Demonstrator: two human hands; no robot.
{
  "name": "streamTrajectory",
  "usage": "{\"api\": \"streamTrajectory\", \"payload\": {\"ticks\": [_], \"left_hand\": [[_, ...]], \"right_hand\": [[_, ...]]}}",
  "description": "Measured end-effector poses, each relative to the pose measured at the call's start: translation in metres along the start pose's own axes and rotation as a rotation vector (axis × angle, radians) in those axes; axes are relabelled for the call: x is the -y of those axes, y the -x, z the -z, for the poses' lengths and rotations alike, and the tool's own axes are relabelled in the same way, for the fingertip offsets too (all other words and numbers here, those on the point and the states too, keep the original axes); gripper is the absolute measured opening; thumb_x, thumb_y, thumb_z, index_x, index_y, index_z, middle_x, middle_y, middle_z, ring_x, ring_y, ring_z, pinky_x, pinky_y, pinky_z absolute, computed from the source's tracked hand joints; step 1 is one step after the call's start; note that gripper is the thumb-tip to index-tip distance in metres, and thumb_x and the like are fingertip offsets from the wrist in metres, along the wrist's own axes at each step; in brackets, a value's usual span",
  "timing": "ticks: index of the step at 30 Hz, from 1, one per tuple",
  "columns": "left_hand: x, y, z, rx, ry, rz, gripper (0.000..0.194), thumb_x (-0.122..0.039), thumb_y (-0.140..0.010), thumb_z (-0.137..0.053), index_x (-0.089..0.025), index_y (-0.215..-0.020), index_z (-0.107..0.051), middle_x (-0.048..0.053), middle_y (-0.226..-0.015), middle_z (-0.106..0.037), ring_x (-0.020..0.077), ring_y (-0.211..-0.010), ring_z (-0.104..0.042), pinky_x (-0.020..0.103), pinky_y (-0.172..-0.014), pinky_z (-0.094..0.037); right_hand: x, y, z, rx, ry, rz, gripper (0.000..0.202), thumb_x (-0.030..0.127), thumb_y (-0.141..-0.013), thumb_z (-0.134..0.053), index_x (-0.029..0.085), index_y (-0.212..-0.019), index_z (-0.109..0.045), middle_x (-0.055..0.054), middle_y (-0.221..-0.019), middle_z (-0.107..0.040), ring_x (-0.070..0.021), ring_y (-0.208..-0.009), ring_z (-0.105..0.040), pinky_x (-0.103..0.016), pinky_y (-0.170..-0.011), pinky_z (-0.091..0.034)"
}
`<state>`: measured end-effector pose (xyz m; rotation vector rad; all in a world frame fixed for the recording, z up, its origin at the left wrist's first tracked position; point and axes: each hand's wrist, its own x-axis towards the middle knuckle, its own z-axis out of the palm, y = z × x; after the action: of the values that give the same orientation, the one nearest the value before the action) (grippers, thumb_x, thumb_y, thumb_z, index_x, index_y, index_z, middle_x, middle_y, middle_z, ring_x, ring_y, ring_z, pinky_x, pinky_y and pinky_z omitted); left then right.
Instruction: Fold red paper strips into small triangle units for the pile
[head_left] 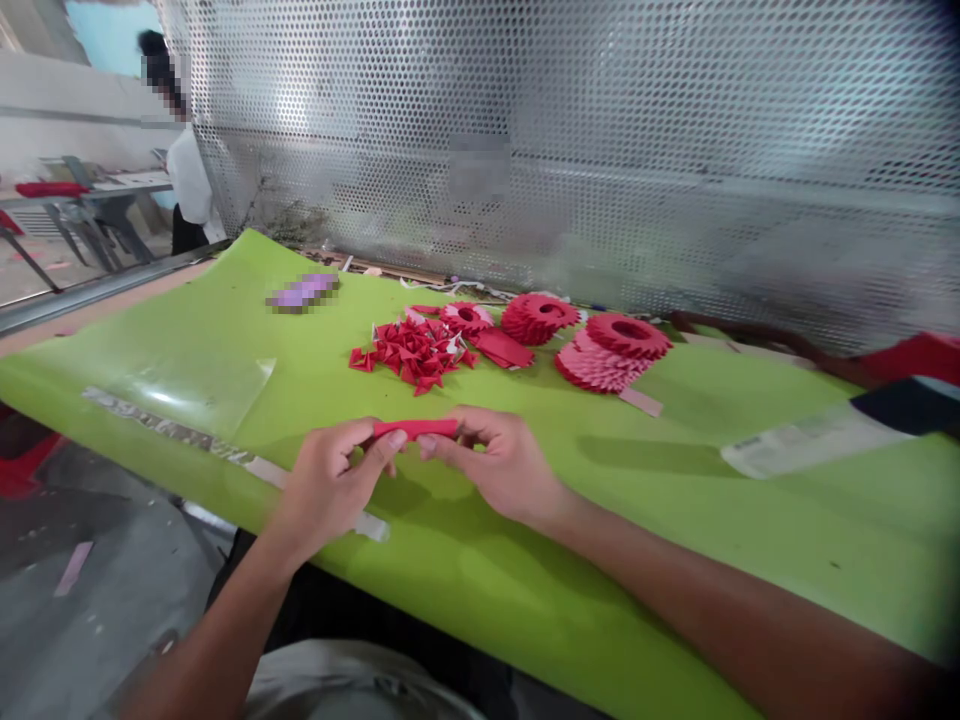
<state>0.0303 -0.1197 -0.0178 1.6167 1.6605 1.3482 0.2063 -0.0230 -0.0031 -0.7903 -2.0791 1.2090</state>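
Red strip, pinched at both ends: handling notes

Strip (pixel 416 429) is up off the green tabletop (pixel 540 610) afaict, held level btwn both hands, near edge side, in front of the pile (pixel 416 352) of folded bits. L hand (pixel 330 468) is nearly closed, thumb + fingers pinching its end; R hand (pixel 514 465) same deal on the other end, thumbs close but apart near the middle.

Looks like paper or thin card, so imo v. light, a bit springy along its length, easy to bend across. Prob not slippery, but it'd crease or crush if you squeeze hard. Best hold: fingertips only, thumb in front, fingers behind, close to the ends w/ the middle free. Can't tell how many layers it has, fingers hide the ends. Rings (pixel 628 333) sit further back, well apart from it.
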Motion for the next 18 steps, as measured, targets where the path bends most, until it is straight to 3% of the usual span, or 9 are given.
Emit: {"api": "streamTrajectory", "payload": {"ticks": [3,7,10,12,14,18], "left_hand": [[-0.003,0.000,0.002,-0.018,-0.013,-0.030,0.043,-0.042,-0.096,-0.056,-0.017,-0.064,-0.067,-0.003,-0.052,-0.055,0.0090,-0.046,-0.041,0.022,-0.044,-0.026],[-0.003,0.000,0.003,-0.018,0.007,-0.005,0.043,-0.043,-0.095,-0.057,-0.017,-0.063,-0.067,-0.001,-0.054,-0.062,0.0103,-0.046,-0.046,0.022,-0.044,-0.028],[-0.001,0.000,0.003,0.033,0.078,0.009,0.046,-0.048,-0.098,-0.054,-0.017,-0.069,-0.071,0.003,-0.064,-0.070,0.0155,-0.058,-0.061,0.024,-0.053,-0.041],[0.000,0.001,0.003,0.075,0.191,0.036,0.059,-0.054,-0.103,-0.039,-0.017,-0.073,-0.072,0.006,-0.072,-0.073,0.0193,-0.070,-0.067,0.028,-0.067,-0.049],[0.000,0.000,0.004,0.112,0.266,0.080,0.069,-0.057,-0.105,-0.025,-0.018,-0.072,-0.070,0.007,-0.075,-0.073,0.0206,-0.075,-0.068,0.031,-0.074,-0.050],[-0.002,-0.002,0.008,0.144,0.166,0.111,0.048,-0.051,-0.101,-0.042,-0.020,-0.070,-0.062,0.004,-0.074,-0.067,0.0200,-0.074,-0.061,0.030,-0.072,-0.045]], "right_hand": [[0.000,0.001,0.002,-0.013,0.014,-0.011,0.030,0.045,-0.085,-0.073,0.017,-0.074,-0.074,0.000,-0.060,-0.062,-0.0092,-0.049,-0.037,-0.023,-0.045,-0.026],[0.001,0.001,0.004,-0.031,0.007,0.026,0.028,0.044,-0.086,-0.072,0.018,-0.077,-0.075,0.000,-0.064,-0.066,-0.0097,-0.050,-0.042,-0.023,-0.046,-0.030],[0.002,0.003,0.005,-0.080,0.035,0.123,0.028,0.044,-0.090,-0.070,0.018,-0.080,-0.075,-0.002,-0.069,-0.070,-0.0125,-0.055,-0.053,-0.024,-0.049,-0.038],[0.000,0.004,0.007,-0.114,0.156,0.252,0.026,0.040,-0.094,-0.068,0.019,-0.080,-0.075,-0.003,-0.069,-0.072,-0.0134,-0.056,-0.057,-0.025,-0.050,-0.042],[-0.003,0.005,0.012,-0.107,0.338,0.474,0.020,0.031,-0.096,-0.066,0.020,-0.084,-0.076,-0.003,-0.071,-0.074,-0.0141,-0.058,-0.062,-0.026,-0.054,-0.046],[-0.007,0.005,0.022,-0.056,0.631,0.916,0.016,0.015,-0.098,-0.061,0.019,-0.095,-0.076,-0.004,-0.080,-0.079,-0.0162,-0.067,-0.070,-0.028,-0.063,-0.053]]}}
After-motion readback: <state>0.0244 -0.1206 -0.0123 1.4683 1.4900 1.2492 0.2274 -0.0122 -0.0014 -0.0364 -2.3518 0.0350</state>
